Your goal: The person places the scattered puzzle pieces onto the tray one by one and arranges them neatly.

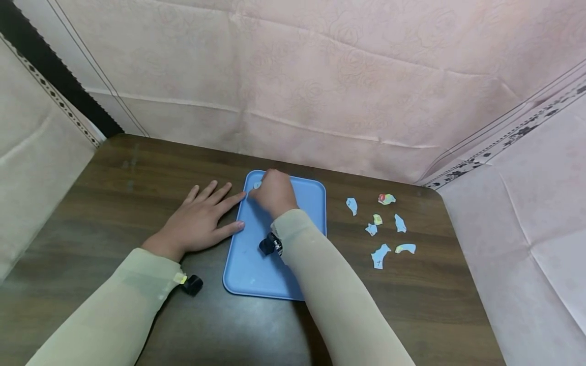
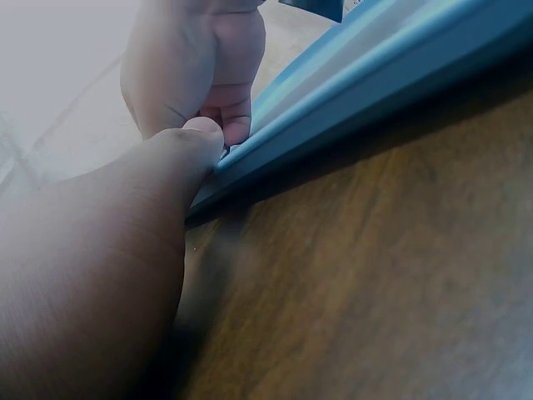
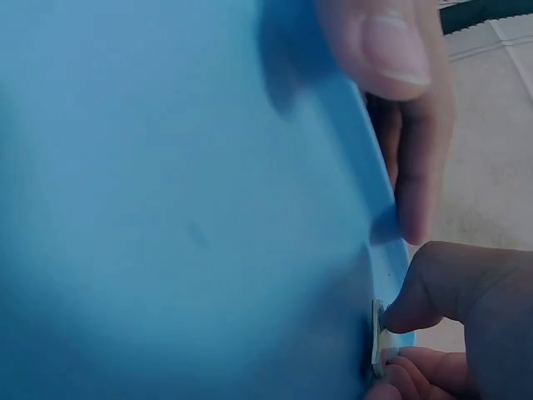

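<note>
A blue tray (image 1: 256, 269) lies on the wooden table. My left hand (image 1: 197, 218) has its fingers spread, with the thumb and index fingertip over the tray's left rim. The left thumb also shows above the tray edge in the right wrist view. At the tray's far left corner, my right hand (image 1: 274, 193) pinches a small light-blue puzzle piece (image 1: 257, 185). That piece stands on edge between thumb and curled fingers in the right wrist view, close over the tray floor. The right hand hides part of the tray's far side.
To the right of the tray several puzzle pieces lie spread out, among them a blue one (image 1: 351, 205), a red and yellow one (image 1: 386, 199) and a larger blue one (image 1: 380, 256). A pale patterned cloth (image 1: 320, 76) hangs behind the table (image 1: 439, 305).
</note>
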Demonstrator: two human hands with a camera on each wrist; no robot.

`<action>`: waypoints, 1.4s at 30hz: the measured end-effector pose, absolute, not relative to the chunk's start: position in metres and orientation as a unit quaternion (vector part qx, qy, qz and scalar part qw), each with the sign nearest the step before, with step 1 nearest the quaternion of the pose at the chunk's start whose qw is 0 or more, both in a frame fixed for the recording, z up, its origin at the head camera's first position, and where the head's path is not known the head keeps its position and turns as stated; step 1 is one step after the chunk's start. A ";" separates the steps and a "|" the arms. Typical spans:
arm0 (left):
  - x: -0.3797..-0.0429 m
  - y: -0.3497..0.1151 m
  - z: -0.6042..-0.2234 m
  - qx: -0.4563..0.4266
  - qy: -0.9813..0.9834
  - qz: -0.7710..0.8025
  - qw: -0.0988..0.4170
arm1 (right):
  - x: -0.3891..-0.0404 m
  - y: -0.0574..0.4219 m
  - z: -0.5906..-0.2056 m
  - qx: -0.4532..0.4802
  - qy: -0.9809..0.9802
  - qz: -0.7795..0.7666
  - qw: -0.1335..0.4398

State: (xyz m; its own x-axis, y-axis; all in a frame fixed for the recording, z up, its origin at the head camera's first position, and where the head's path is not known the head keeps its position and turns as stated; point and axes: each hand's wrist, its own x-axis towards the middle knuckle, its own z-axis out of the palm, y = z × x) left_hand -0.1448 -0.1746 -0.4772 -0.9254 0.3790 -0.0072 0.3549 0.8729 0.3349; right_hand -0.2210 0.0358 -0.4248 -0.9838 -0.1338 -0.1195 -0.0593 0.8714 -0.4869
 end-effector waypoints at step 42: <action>-0.146 -0.175 -0.479 0.193 0.967 0.163 0.036 | -0.213 0.058 -0.411 -0.060 0.957 -0.274 0.070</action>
State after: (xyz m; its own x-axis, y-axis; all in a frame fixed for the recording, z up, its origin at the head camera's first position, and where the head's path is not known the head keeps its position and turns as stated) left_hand -0.1457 -0.1755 -0.4793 -0.9229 0.3850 -0.0067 0.3615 0.8722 0.3295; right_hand -0.2126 0.0582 -0.4112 -0.9829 -0.1539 -0.1008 -0.0771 0.8422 -0.5336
